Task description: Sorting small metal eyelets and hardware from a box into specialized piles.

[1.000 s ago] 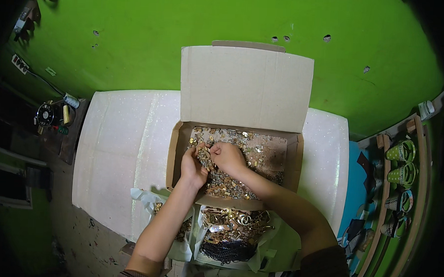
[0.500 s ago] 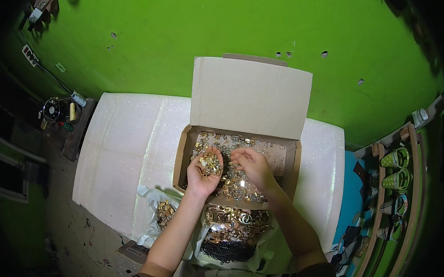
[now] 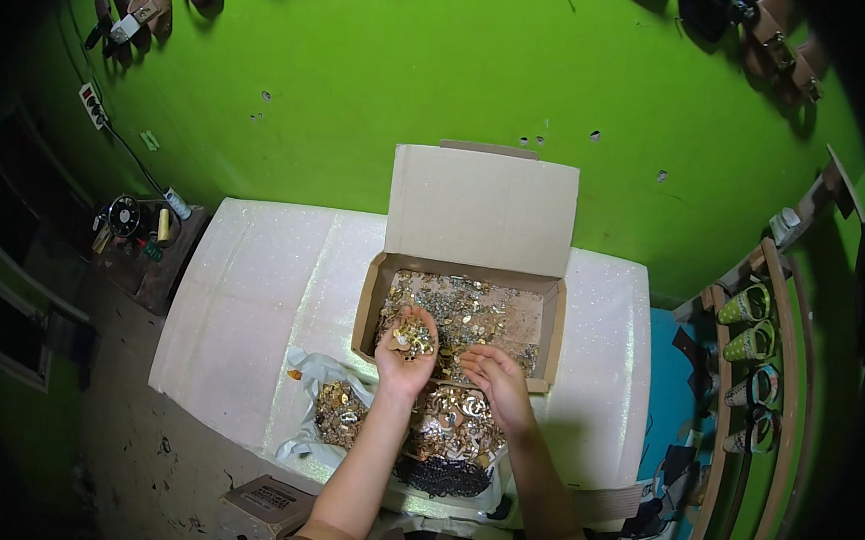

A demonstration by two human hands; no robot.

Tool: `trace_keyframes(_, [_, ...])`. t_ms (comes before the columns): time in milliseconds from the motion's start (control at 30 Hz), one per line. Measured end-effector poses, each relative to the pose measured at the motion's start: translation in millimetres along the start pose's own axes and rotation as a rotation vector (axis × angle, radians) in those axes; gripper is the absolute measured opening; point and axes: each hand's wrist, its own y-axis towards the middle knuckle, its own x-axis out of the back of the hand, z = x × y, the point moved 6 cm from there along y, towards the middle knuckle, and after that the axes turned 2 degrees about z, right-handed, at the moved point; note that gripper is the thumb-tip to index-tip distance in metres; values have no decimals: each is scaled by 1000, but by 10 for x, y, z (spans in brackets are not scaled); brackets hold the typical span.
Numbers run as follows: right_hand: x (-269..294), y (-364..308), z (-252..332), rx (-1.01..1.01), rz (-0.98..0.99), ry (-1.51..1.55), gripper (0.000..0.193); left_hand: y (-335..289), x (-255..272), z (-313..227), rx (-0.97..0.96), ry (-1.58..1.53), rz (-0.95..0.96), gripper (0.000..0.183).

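Gold-coloured metal pieces (image 3: 412, 337) lie heaped in the left hand (image 3: 405, 370), and the likeliest trouble is a spill: the palm faces up with its fingers curled round the heap, so a tilt of the wrist or a gap between the fingers could let the small ones slide out. They would probably drop into the cardboard box (image 3: 551, 338) behind, or over its front wall among the larger gold-coloured fittings (image 3: 457, 421) nearer the body, where stray bits would be hard to pick out. The right hand (image 3: 495, 377) hangs beside it at the box's front edge, fingers loosely bent and apart, with nothing visible in its grasp; a careless knock of that wrist could jolt the box, or even bring down its raised lid (image 3: 483, 209). As for looks, the held pieces are flat, shiny and mixed, mostly yellow gold with paler glints (single shapes are too small to make out). More gold and silver bits lie scattered across the box floor, thinner toward the right, where brown board shows through. A pale plastic bag (image 3: 316, 366) to the left of the forearms holds another glittering heap, and a mass of black beads or chain (image 3: 445, 476) sits nearest the person.
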Motion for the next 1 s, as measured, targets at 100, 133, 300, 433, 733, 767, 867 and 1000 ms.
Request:
trace_keyframes(100, [-30, -156, -6, 13, -41, -13, 26, -152, 37, 47, 47, -51, 75, 19])
trace_keyframes(133, [-47, -203, -11, 12, -44, -22, 26, -209, 71, 49, 52, -50, 83, 19])
trace_keyframes(300, [-172, -479, -86, 26, -81, 28, 22, -620, 160, -14, 86, -33, 67, 20])
trace_keyframes(433, [-360, -625, -290, -32, -75, 41, 22, -907, 370, -256, 92, 11, 30, 20])
trace_keyframes(733, [-1001, -801, -860, -106, 58, -160, 22, -1245, 536, -883, 65, 50, 4, 17])
trace_keyframes(767, [-1072, -823, -892, -67, 75, -186, 21, -1243, 538, -929, 74, 48, -31, 16])
trace_keyframes(867, [-1252, -841, -930, -3, 98, -234, 21, -1269, 469, -1043, 34, 96, -22, 15])
trace_keyframes(1000, [-1431, -837, -927, 130, 66, -315, 21, -1205, 512, -1196, 47, 150, -18, 18])
